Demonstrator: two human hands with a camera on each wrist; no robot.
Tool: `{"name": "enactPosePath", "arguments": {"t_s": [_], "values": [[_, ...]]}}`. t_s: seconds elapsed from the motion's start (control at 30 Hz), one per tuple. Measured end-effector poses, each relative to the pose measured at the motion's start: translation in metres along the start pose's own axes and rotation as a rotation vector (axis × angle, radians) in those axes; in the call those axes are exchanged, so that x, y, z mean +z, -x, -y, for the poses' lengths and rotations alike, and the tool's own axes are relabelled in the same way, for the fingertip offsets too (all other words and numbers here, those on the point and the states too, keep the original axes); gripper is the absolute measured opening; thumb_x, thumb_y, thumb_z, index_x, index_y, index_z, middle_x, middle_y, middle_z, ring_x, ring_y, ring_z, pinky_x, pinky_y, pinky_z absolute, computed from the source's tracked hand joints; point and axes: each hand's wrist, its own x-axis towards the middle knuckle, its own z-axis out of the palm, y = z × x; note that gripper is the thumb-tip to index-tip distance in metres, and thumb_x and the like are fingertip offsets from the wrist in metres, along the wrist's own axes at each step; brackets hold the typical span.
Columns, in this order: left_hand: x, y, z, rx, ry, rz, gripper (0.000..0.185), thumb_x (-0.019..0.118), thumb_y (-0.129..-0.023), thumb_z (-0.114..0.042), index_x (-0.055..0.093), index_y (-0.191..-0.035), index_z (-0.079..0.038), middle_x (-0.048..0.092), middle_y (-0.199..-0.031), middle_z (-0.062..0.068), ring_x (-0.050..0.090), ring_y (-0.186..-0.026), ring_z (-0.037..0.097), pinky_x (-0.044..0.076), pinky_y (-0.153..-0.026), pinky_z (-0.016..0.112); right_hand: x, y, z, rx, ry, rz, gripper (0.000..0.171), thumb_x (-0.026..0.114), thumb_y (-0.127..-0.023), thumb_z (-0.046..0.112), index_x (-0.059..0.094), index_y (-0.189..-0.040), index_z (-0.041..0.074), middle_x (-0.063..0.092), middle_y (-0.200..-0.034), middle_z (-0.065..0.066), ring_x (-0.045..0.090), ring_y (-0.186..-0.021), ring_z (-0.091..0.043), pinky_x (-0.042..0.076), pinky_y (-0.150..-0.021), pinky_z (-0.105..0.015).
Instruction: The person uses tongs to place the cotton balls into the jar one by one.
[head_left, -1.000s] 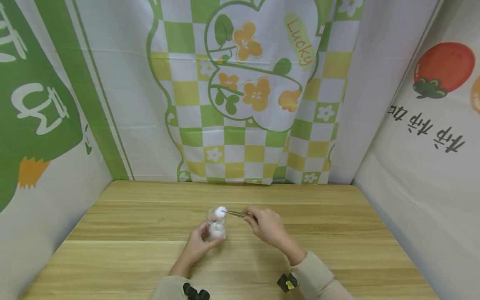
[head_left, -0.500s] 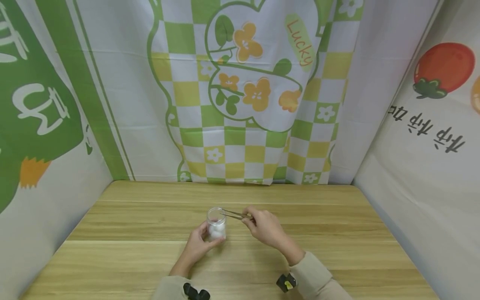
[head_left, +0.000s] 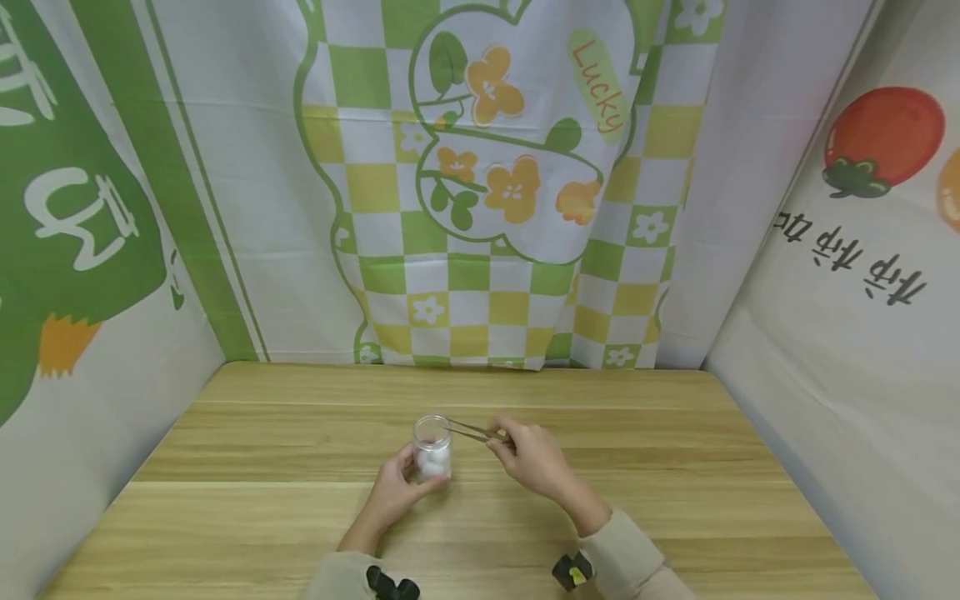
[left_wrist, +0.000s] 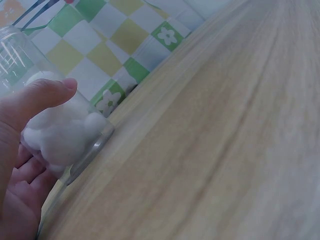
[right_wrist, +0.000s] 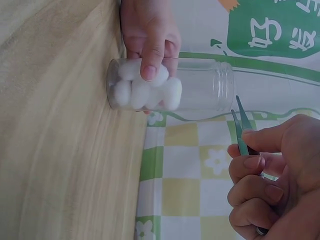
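A clear jar (head_left: 432,433) stands upright on the wooden table, its mouth uncovered. Several white cotton balls (right_wrist: 145,90) fill its lower half. My left hand (head_left: 396,487) grips the jar low down, thumb on the near side and fingers round the back, as the left wrist view also shows with the thumb (left_wrist: 50,95) across the glass-clear wall. In my right hand (head_left: 532,454) are metal tweezers (head_left: 472,430), pinched between thumb and fingers. Their two tips are spread apart with nothing between them, right at the jar's rim in the right wrist view.
The wooden table (head_left: 300,433) runs back to a checked green and yellow curtain (head_left: 480,317). White printed cloth (head_left: 810,350) hangs along the right side, and a green-patterned cloth (head_left: 82,233) on the left. Black wrist cameras sit at both sleeves.
One second ago the tweezers held a cotton ball over the jar's mouth. It has been let go into the jar and the tips have parted. The left hand and jar have stayed put.
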Motion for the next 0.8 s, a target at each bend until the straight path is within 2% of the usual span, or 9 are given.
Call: {"name": "enactPosePath", "arguments": {"t_s": [0.07,0.27,0.53,0.7,0.8], "values": [[0.0,0.0,0.0,0.001,-0.002,-0.001,0.064,0.082,-0.075,-0.015,0.053,-0.132,-0.005,0.065,-0.127,0.017,0.061,-0.12,0.035,0.048,-0.108,0.049,0.001,0.001,-0.002,0.015,-0.03,0.0,0.015,0.06,-0.095,0.015,0.063,-0.105,0.005,0.042,-0.053,0.006,0.026,-0.045,0.001,0.017,-0.041,-0.01],[0.001,0.0,-0.001,0.018,0.005,0.004,0.061,0.081,-0.076,-0.013,0.054,-0.129,-0.001,0.065,-0.126,0.02,0.06,-0.122,0.035,0.047,-0.11,0.049,0.003,0.006,-0.009,0.093,-0.132,-0.026,0.02,0.059,-0.095,0.015,0.064,-0.109,0.0,0.048,-0.057,0.002,0.03,-0.048,0.0,0.023,-0.042,-0.012],[-0.001,0.001,-0.003,0.013,0.023,0.013,0.061,0.08,-0.077,-0.013,0.054,-0.131,-0.002,0.063,-0.13,0.019,0.058,-0.125,0.033,0.044,-0.112,0.047,0.002,0.012,-0.019,0.17,-0.232,-0.064,0.018,0.059,-0.095,0.012,0.064,-0.109,0.002,0.039,-0.061,0.003,0.029,-0.05,-0.002,0.023,-0.044,-0.013],[0.0,0.001,-0.002,0.013,0.023,0.014,0.062,0.08,-0.077,-0.012,0.052,-0.132,0.0,0.062,-0.131,0.021,0.057,-0.126,0.034,0.044,-0.113,0.048,0.002,0.014,-0.024,0.199,-0.254,-0.058,0.019,0.058,-0.095,0.009,0.062,-0.11,-0.001,0.037,-0.061,0.004,0.029,-0.05,-0.001,0.023,-0.045,-0.009],[0.0,0.001,-0.003,0.012,0.02,0.018,0.062,0.08,-0.078,-0.012,0.052,-0.132,0.0,0.062,-0.131,0.02,0.057,-0.126,0.034,0.044,-0.113,0.048,0.005,0.016,-0.028,0.211,-0.247,-0.086,0.02,0.059,-0.094,0.01,0.062,-0.109,-0.003,0.038,-0.06,0.003,0.029,-0.049,-0.001,0.023,-0.044,-0.01]]}}
